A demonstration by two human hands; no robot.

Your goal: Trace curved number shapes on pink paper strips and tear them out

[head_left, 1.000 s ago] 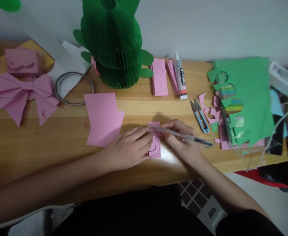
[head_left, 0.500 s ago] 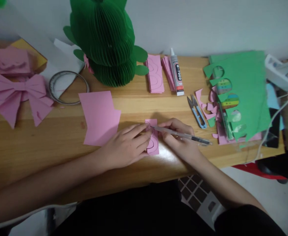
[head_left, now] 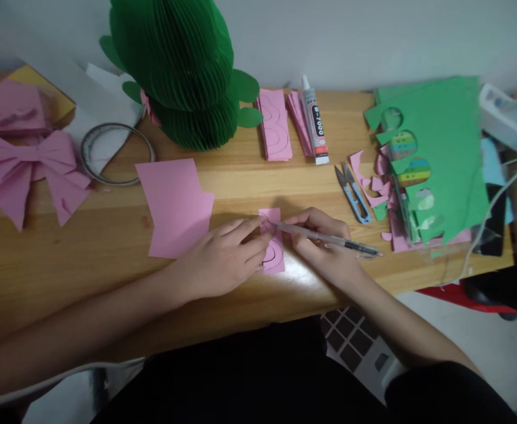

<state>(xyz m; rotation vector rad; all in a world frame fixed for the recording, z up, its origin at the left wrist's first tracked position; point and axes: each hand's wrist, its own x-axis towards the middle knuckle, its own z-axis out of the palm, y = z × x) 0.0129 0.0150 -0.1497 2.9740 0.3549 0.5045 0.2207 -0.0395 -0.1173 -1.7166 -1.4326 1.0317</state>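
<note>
My left hand (head_left: 223, 259) lies flat on a small pink paper strip (head_left: 273, 251) near the front edge of the wooden table (head_left: 86, 247), fingers stretched out and pressing it down. Curved pen lines show on the strip. My right hand (head_left: 322, 244) is closed around a pen (head_left: 329, 238), whose tip touches the strip's upper part. A larger pink sheet (head_left: 176, 206) lies just left of my left hand.
A green honeycomb paper tree (head_left: 183, 76) stands at the back. Stacks of pink strips (head_left: 274, 123), a glue tube (head_left: 315, 121), snips (head_left: 352, 193), green cut sheets (head_left: 439, 159), a tape ring (head_left: 115, 154) and a pink paper bow (head_left: 29, 174) lie around.
The view has shifted slightly down and right. Both hands stay on the pink strip, and the pen tip has edged along its upper part.
</note>
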